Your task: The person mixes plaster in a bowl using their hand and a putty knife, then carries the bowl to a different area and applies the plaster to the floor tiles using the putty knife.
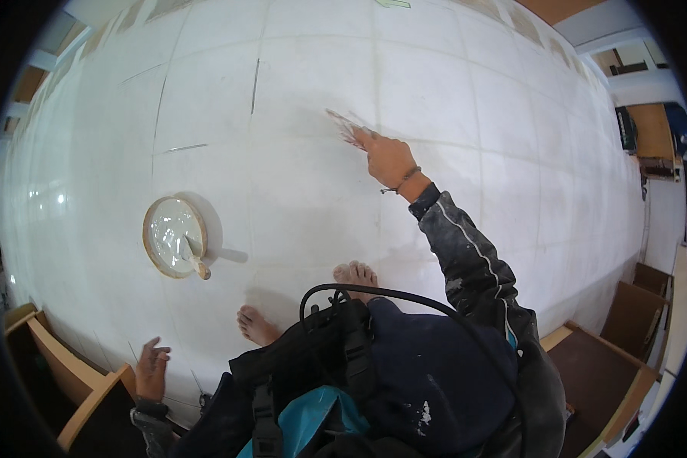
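My right hand (390,160) reaches out over the pale tiled floor, closed round a thin flat scraper (345,126) with a smeared reddish-and-white blade. Its far edge is at or just above the tiles; I cannot tell whether it touches. Most of its grip is hidden by my fingers. At the lower left, my left hand (153,371) hangs with loosely bent fingers apart and holds nothing. Between the hands, toward the left, a round tub (149,243) contains a glossy whitish mix. A putty knife (199,266) leans in it, its handle over the near rim.
The tiled floor (427,91) has dark lines along several joints at the left. My bare feet (356,275) stand near the middle. Brown wooden panels (76,366) lie at the lower left, and a brown drawer-like box (599,374) at the lower right. A black cable (404,296) loops before me.
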Motion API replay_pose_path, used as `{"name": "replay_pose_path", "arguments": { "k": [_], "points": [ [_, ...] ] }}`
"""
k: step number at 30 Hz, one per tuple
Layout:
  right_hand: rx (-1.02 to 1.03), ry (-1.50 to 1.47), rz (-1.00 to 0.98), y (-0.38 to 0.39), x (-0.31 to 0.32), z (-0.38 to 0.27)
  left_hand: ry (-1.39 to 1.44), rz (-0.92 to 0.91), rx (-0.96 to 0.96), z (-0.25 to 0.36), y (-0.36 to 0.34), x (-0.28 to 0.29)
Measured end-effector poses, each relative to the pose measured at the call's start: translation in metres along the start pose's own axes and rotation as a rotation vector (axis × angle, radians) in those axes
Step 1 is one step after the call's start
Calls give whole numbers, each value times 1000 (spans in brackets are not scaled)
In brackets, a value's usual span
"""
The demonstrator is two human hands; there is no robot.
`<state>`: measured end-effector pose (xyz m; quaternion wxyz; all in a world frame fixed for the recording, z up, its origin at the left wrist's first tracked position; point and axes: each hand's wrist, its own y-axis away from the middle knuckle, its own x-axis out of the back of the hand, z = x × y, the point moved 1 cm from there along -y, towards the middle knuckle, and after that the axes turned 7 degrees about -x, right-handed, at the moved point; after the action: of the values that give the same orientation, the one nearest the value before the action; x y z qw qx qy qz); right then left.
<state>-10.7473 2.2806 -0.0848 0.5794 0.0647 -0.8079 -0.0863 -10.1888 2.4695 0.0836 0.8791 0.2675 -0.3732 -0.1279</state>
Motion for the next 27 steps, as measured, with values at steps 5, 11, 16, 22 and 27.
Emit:
{"name": "replay_pose_path", "arguments": {
  "k": [5, 11, 16, 22, 27],
  "points": [
    [-87, -188, -28, -9, 21, 11, 96, -159, 78, -2, 6, -66],
    [87, -558, 27, -41, 20, -1, 370, -227, 132, -9, 25, -104],
    [-180, -1088, -145, -83, 0, -22, 342, -166, 128, -11, 28, -106],
    [634, -285, 171, -154, -7, -73, 426, -83, 202, -18, 43, -107],
    [954, 301, 181, -208, -37, -67, 425, -98, 277, -34, 57, -114]
  ]
}}
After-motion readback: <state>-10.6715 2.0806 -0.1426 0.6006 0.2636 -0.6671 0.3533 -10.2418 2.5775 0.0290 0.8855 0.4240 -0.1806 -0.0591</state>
